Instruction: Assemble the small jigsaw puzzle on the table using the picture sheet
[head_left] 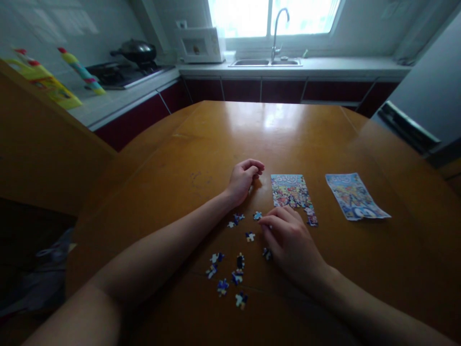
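A partly assembled jigsaw puzzle [291, 190] lies on the wooden table, its lower edge uneven, with joined pieces reaching down at its right. My left hand [245, 181] rests left of it, fingers loosely curled and nothing visible in them. Just below the puzzle, my right hand [290, 238] is closed in a pinch; what it holds, if anything, is hidden. Close by its fingertips is a light-blue puzzle piece [257, 216]. Another piece [267, 253] sits partly beside the thumb side. Several loose puzzle pieces [222, 287] are scattered to the left, between my forearms.
A creased printed picture sheet [355, 196] lies right of the puzzle on the table [252, 137]. Beyond are a counter with a sink [266, 62], a microwave [200, 45] and a pan [137, 50] on the stove. Cleaner bottles [81, 71] stand far left.
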Tool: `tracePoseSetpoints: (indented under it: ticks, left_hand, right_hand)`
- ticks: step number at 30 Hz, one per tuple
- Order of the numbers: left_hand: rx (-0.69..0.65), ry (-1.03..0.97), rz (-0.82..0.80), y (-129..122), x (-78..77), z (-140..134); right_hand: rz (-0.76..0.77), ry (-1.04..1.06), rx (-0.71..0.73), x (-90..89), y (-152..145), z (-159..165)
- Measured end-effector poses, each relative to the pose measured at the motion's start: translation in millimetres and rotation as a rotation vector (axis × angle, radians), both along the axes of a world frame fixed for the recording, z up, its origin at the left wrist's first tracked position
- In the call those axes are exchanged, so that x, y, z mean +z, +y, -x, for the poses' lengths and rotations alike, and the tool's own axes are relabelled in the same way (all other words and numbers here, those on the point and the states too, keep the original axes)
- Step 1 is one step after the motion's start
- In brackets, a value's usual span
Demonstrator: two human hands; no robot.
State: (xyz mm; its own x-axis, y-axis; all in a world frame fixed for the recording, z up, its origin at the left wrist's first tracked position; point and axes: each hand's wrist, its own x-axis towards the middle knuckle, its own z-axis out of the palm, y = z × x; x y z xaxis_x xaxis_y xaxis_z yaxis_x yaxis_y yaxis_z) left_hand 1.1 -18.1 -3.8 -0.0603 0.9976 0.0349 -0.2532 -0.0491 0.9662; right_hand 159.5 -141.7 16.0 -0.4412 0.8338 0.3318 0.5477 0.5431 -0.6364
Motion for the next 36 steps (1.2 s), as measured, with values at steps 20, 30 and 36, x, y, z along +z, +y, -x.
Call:
tracePoseSetpoints:
  ticks: [20,30,36]
  left_hand:
    - [-0.002,-0.172,0.091,2.2,3.7,2.6]
    - [-0.007,-0.138,0.083,2.7,3.2,2.2]
    - [-0.009,-0.126,0.073,2.7,2.7,2.1]
  right_hand:
    - [0.014,0.02,-0.053,-2.5,7.0,-7.5]
    - [0.016,0.018,-0.036,-1.2,5.5,-6.9]
    - [0.023,0.007,0.016,3.4,2.0,-4.9]
